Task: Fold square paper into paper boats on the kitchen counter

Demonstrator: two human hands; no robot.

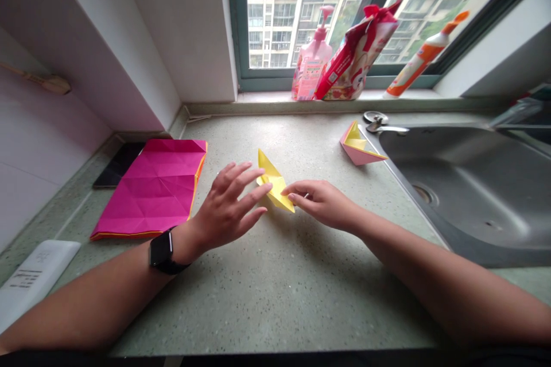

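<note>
A small yellow folded paper boat (279, 186) sits on the speckled counter between my two hands. My left hand (235, 199), with a black watch on the wrist, has its fingers spread beside the boat's left side; the fingertips reach the paper, though I cannot tell whether they press on it. My right hand (321, 199) pinches the near right end of the boat between thumb and forefinger. Farther back to the right, a pink and yellow paper boat (362, 152) stands by the sink's edge.
Pink creased paper sheets (157, 189) lie at the left, partly over a dark flat slab (118, 166). A white box-like object (41, 275) is at the near left. On the right is a steel sink (473, 183). A pump bottle (310, 69), red bag (359, 57) and orange-white bottle (417, 66) line the windowsill.
</note>
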